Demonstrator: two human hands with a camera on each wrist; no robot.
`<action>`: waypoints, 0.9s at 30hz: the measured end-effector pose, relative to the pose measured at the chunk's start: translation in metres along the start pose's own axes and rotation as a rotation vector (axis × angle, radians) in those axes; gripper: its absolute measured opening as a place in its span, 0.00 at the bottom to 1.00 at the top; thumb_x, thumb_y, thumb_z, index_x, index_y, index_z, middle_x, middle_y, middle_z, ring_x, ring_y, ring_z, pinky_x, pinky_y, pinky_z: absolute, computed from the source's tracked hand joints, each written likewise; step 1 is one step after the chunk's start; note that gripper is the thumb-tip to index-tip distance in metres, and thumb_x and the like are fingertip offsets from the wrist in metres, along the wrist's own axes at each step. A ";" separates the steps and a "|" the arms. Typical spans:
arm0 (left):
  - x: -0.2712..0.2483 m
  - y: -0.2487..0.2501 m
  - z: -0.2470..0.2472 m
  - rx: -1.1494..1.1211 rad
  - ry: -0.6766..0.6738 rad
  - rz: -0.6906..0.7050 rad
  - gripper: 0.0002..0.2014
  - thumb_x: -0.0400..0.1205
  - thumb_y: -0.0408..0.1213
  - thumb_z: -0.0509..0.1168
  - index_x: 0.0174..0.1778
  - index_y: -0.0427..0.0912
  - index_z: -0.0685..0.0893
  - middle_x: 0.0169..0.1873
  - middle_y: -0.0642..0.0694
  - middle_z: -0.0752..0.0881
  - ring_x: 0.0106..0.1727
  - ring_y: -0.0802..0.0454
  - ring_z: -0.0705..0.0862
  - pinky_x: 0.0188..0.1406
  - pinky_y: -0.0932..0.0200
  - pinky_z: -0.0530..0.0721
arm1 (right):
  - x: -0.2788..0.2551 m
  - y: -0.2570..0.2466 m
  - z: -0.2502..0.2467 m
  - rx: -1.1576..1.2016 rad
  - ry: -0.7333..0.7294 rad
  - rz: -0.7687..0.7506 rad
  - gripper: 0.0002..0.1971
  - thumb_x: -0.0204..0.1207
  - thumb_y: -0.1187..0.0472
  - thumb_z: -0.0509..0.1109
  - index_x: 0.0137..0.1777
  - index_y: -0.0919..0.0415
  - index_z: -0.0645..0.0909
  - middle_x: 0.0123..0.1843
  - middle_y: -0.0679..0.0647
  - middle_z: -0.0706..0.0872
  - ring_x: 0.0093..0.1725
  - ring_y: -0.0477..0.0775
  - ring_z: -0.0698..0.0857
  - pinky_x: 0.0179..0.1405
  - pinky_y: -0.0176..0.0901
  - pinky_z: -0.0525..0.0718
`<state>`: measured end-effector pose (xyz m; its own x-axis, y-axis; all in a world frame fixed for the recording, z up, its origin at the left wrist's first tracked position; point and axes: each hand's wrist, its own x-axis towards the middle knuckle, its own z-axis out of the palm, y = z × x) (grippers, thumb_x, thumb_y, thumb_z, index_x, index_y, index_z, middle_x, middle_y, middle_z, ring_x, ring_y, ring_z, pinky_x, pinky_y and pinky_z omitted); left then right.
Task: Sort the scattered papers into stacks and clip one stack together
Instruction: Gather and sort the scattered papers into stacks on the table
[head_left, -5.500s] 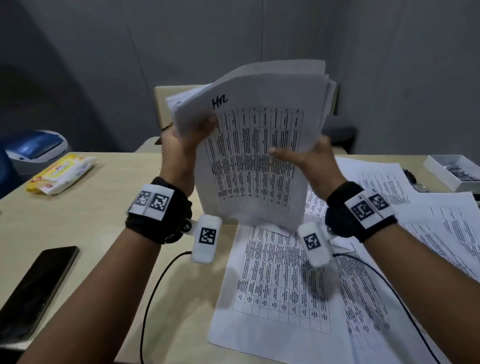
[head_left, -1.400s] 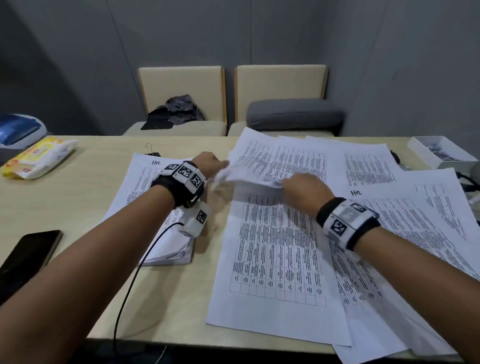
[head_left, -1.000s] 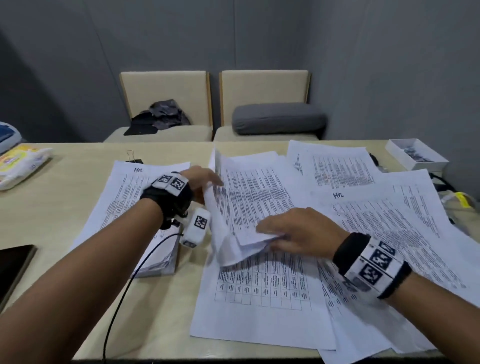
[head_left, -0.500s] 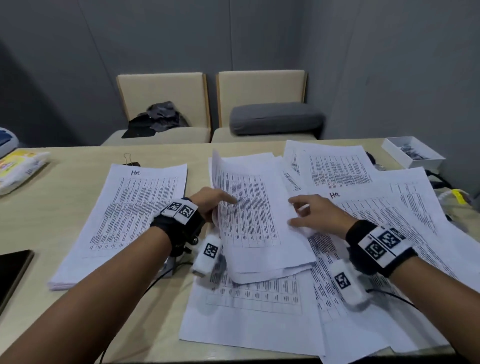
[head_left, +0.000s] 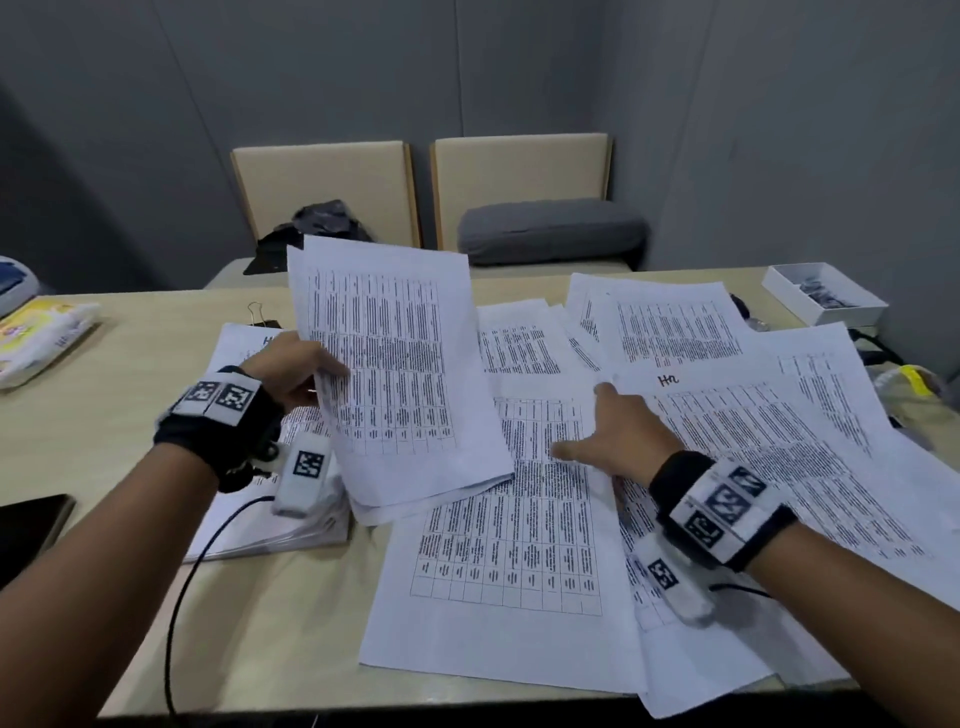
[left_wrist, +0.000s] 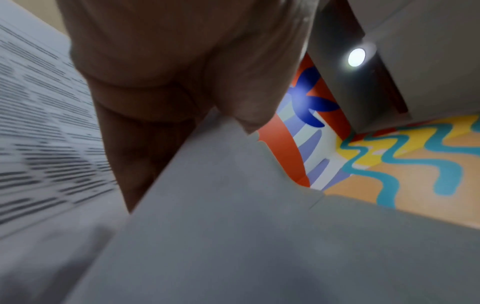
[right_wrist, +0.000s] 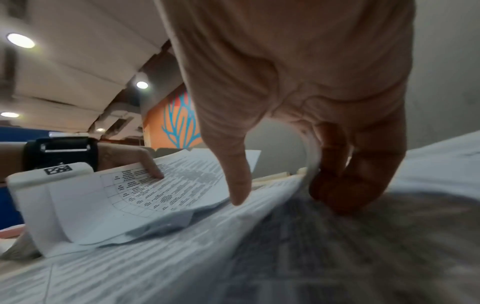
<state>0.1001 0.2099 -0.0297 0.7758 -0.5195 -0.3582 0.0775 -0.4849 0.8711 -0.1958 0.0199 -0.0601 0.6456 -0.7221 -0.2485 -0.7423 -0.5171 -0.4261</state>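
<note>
Beige table (head_left: 130, 395) against grey walls, two chairs (head_left: 322, 192) behind the far edge. Left hand (head_left: 291, 371) pinches a few lifted sheets (head_left: 395, 374) by their left edge, thumb on top; their far end is raised, their near edge droops onto the papers below. Under that wrist, a squared stack (head_left: 270, 530) sits near the table's left-centre, binder clip (head_left: 257, 314) just past its far edge. Right hand (head_left: 618, 441) is spread, thumb out, fingertips down on the scattered papers (head_left: 753, 441), which cover the right half and overhang the near edge. Bare tabletop remains at the left, between the stack, a phone (head_left: 31, 525) and a wipes pack (head_left: 36, 332). White box (head_left: 826, 301) at far right.

Left wrist view alone shows fingers curled under the sheets (left_wrist: 233, 226), blurred. Right wrist view alone shows a page edge curling up against the right fingers (right_wrist: 358, 174), plus the left thumb (right_wrist: 150, 164) pressed onto the lifted print.
</note>
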 end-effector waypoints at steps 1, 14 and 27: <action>0.001 -0.004 0.001 0.045 -0.016 -0.031 0.21 0.72 0.18 0.67 0.63 0.22 0.79 0.60 0.23 0.84 0.60 0.24 0.85 0.59 0.26 0.82 | 0.002 -0.006 0.006 -0.002 0.008 -0.014 0.50 0.69 0.48 0.82 0.82 0.67 0.57 0.68 0.63 0.79 0.61 0.61 0.84 0.52 0.45 0.81; 0.007 -0.027 0.006 0.067 0.014 -0.049 0.21 0.72 0.20 0.68 0.61 0.20 0.78 0.61 0.17 0.80 0.53 0.25 0.86 0.57 0.22 0.81 | 0.022 0.060 -0.094 0.599 0.462 -0.140 0.17 0.72 0.64 0.80 0.61 0.60 0.86 0.53 0.57 0.91 0.50 0.56 0.91 0.59 0.54 0.87; -0.027 0.010 0.091 -0.249 -0.250 0.086 0.20 0.78 0.13 0.58 0.65 0.28 0.80 0.57 0.29 0.86 0.53 0.32 0.88 0.41 0.47 0.90 | 0.029 0.097 -0.065 0.907 0.237 0.004 0.32 0.69 0.58 0.82 0.71 0.62 0.76 0.68 0.60 0.85 0.60 0.58 0.87 0.54 0.53 0.88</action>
<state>0.0232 0.1554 -0.0417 0.6115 -0.7218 -0.3240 0.1924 -0.2615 0.9458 -0.2606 -0.0812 -0.0521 0.5162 -0.8493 -0.1105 -0.2563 -0.0301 -0.9661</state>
